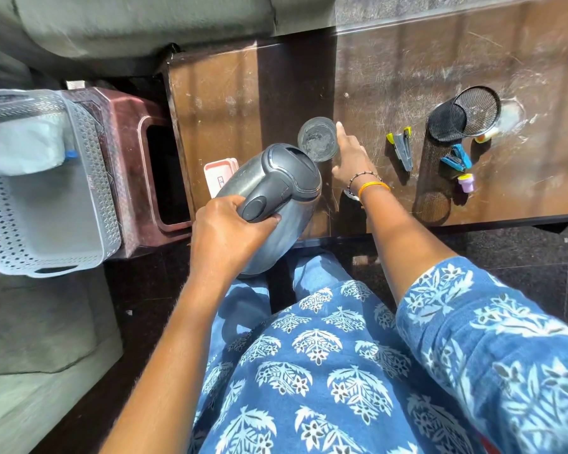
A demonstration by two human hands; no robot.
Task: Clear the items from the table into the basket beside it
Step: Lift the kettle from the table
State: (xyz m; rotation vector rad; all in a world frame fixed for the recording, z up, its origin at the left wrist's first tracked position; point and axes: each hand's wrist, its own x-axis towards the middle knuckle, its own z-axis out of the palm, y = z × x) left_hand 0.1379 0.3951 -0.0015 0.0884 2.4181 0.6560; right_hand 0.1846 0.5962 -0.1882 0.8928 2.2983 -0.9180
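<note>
My left hand (230, 234) grips the handle of a grey electric kettle (276, 204), which hangs tilted over the table's near edge. My right hand (351, 158) is stretched out beside a clear drinking glass (317, 139) on the brown table (391, 77), fingers along its right side; whether they touch it I cannot tell. A pink-lidded box (215, 176) lies partly hidden behind the kettle. The white perforated basket (46, 191) stands at the left on a maroon stool (128, 152), holding a white bundle.
On the right of the table lie a black mesh pen holder (463, 113) on its side, a grey stapler (402, 149), a blue stapler (458, 158), a small purple pot (466, 182) and a yellow-red object (484, 136). A grey sofa runs along the left and back.
</note>
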